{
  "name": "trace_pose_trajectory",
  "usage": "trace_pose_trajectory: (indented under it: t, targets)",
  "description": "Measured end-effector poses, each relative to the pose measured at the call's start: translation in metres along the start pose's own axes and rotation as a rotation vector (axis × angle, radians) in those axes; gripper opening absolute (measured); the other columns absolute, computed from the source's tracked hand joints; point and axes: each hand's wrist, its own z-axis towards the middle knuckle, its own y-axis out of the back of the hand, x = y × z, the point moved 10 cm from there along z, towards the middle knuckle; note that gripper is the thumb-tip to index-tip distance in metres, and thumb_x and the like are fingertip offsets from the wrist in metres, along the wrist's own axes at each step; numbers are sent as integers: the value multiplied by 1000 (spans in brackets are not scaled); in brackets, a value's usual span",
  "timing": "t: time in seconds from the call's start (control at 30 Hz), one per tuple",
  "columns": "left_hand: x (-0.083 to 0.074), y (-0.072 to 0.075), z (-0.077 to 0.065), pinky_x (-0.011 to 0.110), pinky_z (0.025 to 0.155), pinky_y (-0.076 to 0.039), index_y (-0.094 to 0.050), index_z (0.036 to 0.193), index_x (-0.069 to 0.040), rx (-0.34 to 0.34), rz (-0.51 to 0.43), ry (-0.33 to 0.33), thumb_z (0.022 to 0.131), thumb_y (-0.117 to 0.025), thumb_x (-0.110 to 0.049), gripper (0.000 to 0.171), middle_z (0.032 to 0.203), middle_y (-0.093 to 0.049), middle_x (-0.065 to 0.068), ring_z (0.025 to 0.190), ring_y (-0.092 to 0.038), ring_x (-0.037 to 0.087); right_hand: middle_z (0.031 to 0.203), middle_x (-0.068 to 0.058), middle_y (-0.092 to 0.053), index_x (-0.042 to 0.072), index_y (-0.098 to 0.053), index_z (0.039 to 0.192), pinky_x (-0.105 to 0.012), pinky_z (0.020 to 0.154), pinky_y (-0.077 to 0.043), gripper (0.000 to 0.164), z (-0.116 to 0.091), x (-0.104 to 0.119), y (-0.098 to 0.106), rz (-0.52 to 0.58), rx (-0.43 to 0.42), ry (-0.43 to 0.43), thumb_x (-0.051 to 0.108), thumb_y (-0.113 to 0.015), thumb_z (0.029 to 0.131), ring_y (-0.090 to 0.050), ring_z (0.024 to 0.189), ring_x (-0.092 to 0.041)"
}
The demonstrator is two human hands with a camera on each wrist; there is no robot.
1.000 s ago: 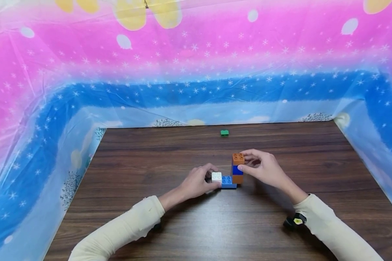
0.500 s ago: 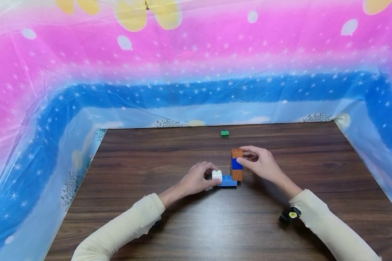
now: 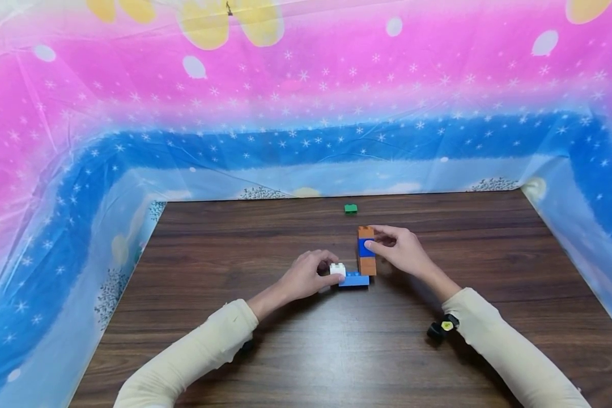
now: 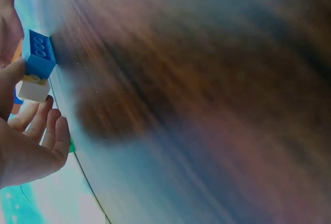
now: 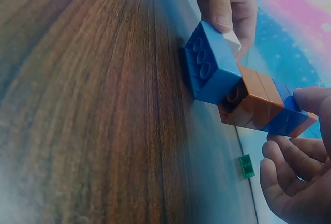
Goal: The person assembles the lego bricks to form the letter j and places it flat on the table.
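Note:
A light blue brick (image 3: 354,280) carries a white brick (image 3: 337,270) on its left end. At its right end rises a stack: a lower orange brick (image 3: 367,267), a dark blue brick (image 3: 364,248) and an upper orange brick (image 3: 365,231). My left hand (image 3: 305,275) pinches the white brick, thumb at the near side. Between thumb and fingers, my right hand (image 3: 404,250) grips the stack around its dark blue brick. The hollow underside of the light blue brick (image 5: 204,61) shows in both wrist views, so the joined bricks are off the table. The lower orange brick overhangs its end.
A small green brick (image 3: 351,209) lies by itself near the back edge of the dark wooden table (image 3: 224,226). A patterned pink and blue cloth (image 3: 306,141) hangs around the back and sides. Black wrist gear (image 3: 437,331) sits under the right sleeve.
Both hands have raised the joined bricks a little away from me. The stack has shifted slightly left with my right hand, and the brick tops show less. The green brick stays put.

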Motion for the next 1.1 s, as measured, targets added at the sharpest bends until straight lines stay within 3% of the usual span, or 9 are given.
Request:
trace_pose_trajectory:
  t: [0.3,0.83,1.1]
  targets:
    - [4,2,4,38,90,-54,-70,123,-15,2,-33,10,97,-70,-38,34,112,-73,0,103,-67,13,124,-13,-71,8,-58,144,-49,90,-55,64,7,-10,-5,31,7,-43,47,-71,95,-68,109,-28]
    - [9,5,11,33,85,-53,-73,116,-17,-21,-47,37,98,-69,-35,26,104,-72,-5,96,-65,9,128,-16,-69,5,-56,144,-49,92,-54,64,13,-20,-12,40,21,-80,44,-71,96,-67,113,-31]
    - [10,7,15,34,87,-54,-74,116,-13,-20,-61,40,98,-71,-32,27,105,-74,-1,97,-67,13,129,-16,-69,4,-56,144,-50,94,-53,64,16,-26,-15,22,25,-101,43,-71,96,-66,115,-32]
